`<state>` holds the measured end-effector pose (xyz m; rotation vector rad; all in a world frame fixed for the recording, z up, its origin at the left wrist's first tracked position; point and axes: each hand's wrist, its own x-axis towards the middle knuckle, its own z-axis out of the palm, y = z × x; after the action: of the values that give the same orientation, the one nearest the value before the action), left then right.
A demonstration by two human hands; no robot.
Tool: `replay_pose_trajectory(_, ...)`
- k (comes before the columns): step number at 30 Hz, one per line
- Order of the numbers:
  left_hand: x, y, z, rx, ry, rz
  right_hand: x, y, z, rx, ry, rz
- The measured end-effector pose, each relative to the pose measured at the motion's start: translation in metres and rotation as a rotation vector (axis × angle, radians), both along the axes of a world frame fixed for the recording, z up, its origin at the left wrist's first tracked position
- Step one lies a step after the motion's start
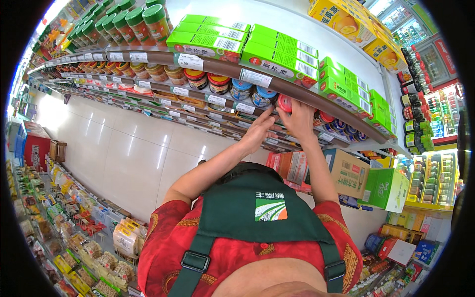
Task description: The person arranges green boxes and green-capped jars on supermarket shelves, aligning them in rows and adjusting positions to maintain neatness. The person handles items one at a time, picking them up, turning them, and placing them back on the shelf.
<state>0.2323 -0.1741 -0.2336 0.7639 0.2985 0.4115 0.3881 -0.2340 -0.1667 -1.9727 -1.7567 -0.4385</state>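
Observation:
My right hand (300,118) is at the second shelf, its fingers against a jar with a red lid (285,103); whether it grips the jar is partly hidden. My left hand (258,130) is just beside it, fingers spread in front of the shelf edge, near the same jar. To the left of the jar stand jars with blue lids (265,92) and jars with red and yellow lids (219,82). On the shelf above lie rows of green boxes (280,61). Further right, more red-lidded jars (326,117) show under the shelf edge.
The top shelf's brown edge (230,67) runs just above my hands. Green-capped spice jars (137,24) stand at upper left. Cardboard cartons (347,172) and a green box (386,189) sit below right. Bagged goods (78,237) line the lower left, across the tiled floor (130,144).

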Motion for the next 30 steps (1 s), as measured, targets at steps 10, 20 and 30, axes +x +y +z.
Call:
replay_pose_trajectory(10, -0.065, -0.064, -0.021, -0.457, 0.088, -0.118, -0.056, -0.073, -0.002, -0.137, 0.363, 0.170)
replay_pose_trajectory(20, 0.003, -0.043, 0.017, 0.225, 0.029, 0.337, -0.009, -0.020, 0.014, 0.286, -0.081, 0.116)
replay_pose_trajectory(30, 0.022, -0.047, -0.003, 0.293, 0.218, 0.311, 0.008, 0.000, 0.017, -0.176, 0.017, -0.070)
